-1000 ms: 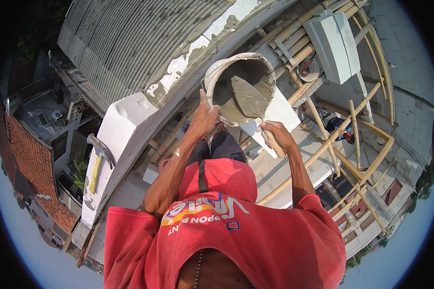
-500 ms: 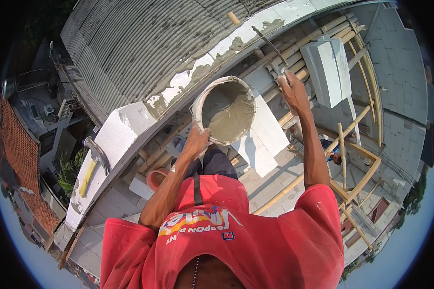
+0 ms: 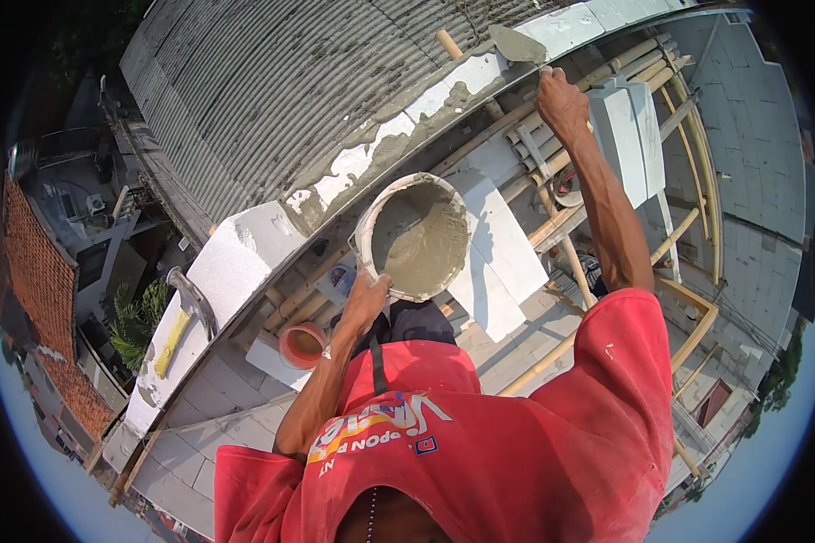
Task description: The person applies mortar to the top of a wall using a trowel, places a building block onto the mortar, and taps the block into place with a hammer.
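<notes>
Along wall top (image 3: pixel 433 98), trowel (image 3: pixel 519 44) now flatter

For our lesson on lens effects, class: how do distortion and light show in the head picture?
Head view: the wall top bows near the black rim; same view: shadow crosses the white slabs and partly dims the bucket inside.

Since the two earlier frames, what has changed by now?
The right hand has carried the trowel out of the bucket, forward and to the right, to the top of the wall. The bucket appears slightly nearer the body. Nothing was newly grasped or let go: the left hand keeps the bucket's rim, and the hammer lies where it was.
</notes>
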Demonstrator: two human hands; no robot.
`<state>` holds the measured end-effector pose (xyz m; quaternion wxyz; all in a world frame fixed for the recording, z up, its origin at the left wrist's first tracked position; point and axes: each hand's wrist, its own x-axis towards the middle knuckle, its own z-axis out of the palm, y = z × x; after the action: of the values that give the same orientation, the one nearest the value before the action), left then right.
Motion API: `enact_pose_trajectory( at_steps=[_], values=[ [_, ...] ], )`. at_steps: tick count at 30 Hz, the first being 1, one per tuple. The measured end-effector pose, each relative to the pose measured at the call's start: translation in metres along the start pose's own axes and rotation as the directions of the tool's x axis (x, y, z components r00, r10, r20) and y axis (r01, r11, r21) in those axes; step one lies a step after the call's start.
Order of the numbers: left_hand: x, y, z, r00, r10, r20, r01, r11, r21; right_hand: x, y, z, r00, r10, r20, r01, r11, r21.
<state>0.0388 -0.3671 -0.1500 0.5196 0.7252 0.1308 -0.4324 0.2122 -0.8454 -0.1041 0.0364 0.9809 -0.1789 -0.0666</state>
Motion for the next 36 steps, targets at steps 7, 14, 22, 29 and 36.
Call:
enact_pose_trajectory(
  at_steps=[7, 14, 22, 29, 36],
  values=[
    [-0.017, 0.035, 0.0, 0.995, -0.084, 0.061, 0.085, 0.996, -0.008, 0.042, 0.01, 0.023, 0.984, 0.163, -0.074, -0.163, 0.987, 0.01],
    [-0.001, -0.011, 0.001, 0.996, -0.051, 0.067, 0.051, 0.999, -0.005, -0.124, 0.02, 0.024, 0.928, 0.29, -0.234, -0.166, 0.884, 0.437],
    [-0.04, 0.054, 0.003, 0.993, 0.116, 0.011, -0.109, 0.888, 0.446, -0.35, -0.047, -0.043, 0.602, -0.142, 0.786, -0.658, 0.469, 0.589],
    [-0.077, 0.087, -0.012, 0.918, 0.314, 0.244, -0.397, 0.686, 0.61, -0.351, -0.14, 0.009, 0.825, -0.005, 0.565, -0.299, 0.845, 0.444],
    [-0.079, 0.085, -0.042, 0.93, 0.244, 0.274, -0.361, 0.743, 0.564, -0.39, -0.174, 0.017, 0.665, -0.337, 0.667, -0.662, 0.147, 0.735]
  ],
)
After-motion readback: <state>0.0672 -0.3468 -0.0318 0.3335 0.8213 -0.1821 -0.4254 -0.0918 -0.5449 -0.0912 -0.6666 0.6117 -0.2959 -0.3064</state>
